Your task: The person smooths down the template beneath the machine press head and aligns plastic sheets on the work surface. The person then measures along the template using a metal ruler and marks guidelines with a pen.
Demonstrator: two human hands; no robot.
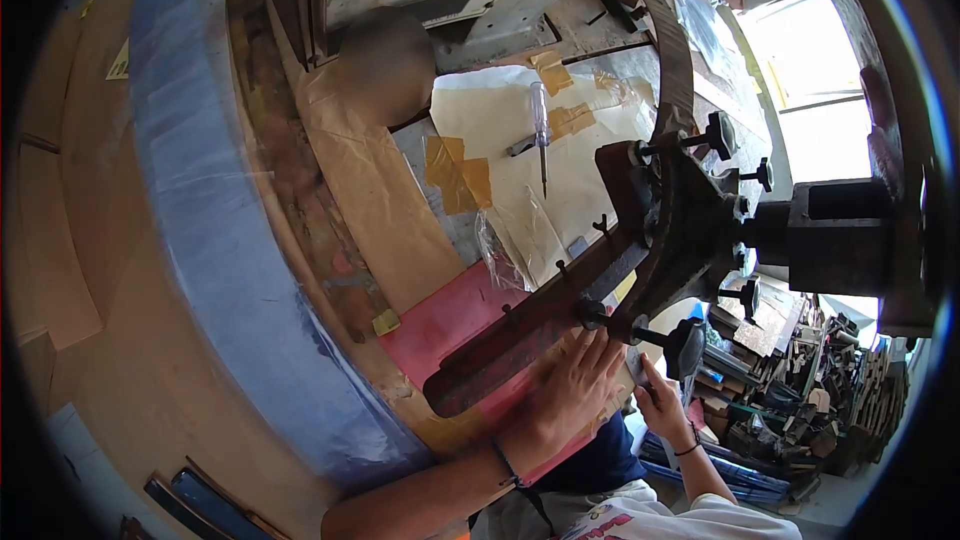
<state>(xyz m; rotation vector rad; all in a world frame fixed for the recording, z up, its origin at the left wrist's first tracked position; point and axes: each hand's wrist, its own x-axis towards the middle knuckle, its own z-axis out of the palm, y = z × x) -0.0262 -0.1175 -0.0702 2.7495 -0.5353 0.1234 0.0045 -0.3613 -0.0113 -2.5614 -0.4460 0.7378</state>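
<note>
Pink sheeting (445, 325) lies near the left hand (575, 390), fingers outstretched; whether right hand (661, 404) grips, I cannot tell.

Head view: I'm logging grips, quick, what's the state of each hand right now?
Left hand: open, not closed around anything visible.
Right hand: partly curled; whether it holds anything cannot be told.

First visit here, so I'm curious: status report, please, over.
Left hand: open, outstretched. Right hand: curled, grip unclear. Red sheet: partly hidden by machine, which crowds both hands.
</note>
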